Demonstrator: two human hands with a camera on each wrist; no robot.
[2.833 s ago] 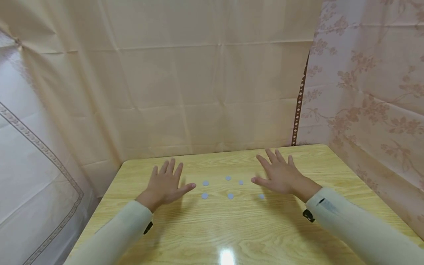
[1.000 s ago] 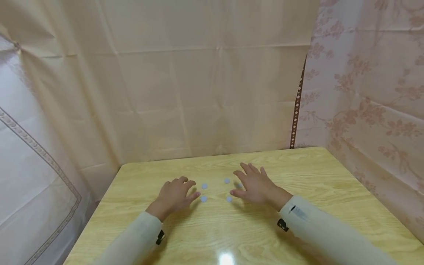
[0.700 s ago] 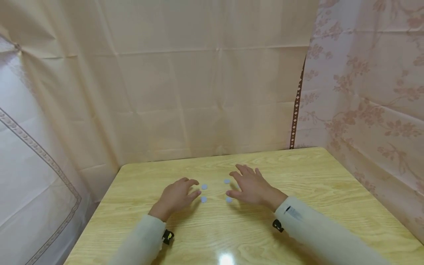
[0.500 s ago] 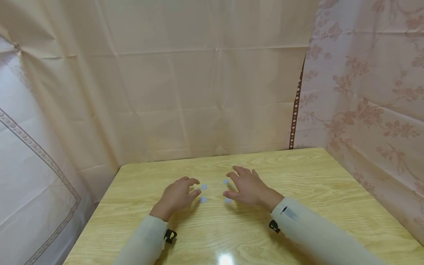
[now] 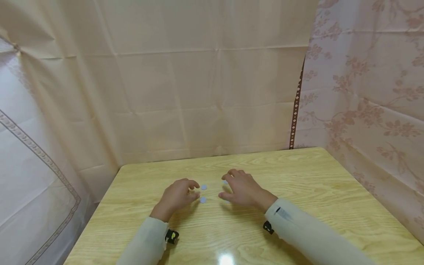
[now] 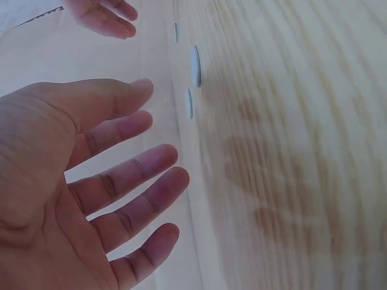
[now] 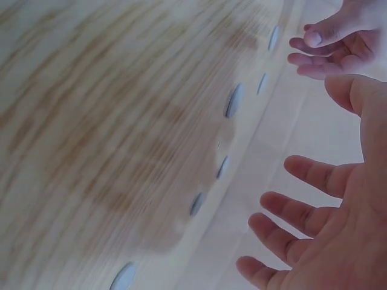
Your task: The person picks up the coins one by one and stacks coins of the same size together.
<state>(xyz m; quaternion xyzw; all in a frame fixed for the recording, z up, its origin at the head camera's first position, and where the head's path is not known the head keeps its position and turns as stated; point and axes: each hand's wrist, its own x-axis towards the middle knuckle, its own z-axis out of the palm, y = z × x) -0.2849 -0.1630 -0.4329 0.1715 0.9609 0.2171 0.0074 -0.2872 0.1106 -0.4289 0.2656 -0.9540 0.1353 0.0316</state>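
Hovering near pale discs (image 5: 203, 200), hands (image 5: 244, 190) closer together

No text, label, brand, number or sign can be read. On the black gadget (image 5: 172, 236) at the wrist behind the left hand (image 5: 177, 195), a small yellow-green patch is too small to make out. On the cream sleeve (image 5: 308, 232) behind the right hand (image 5: 243, 189), near the cuff, sit a short dark mark and a grey-blue smudge, neither legible as letters or figures.
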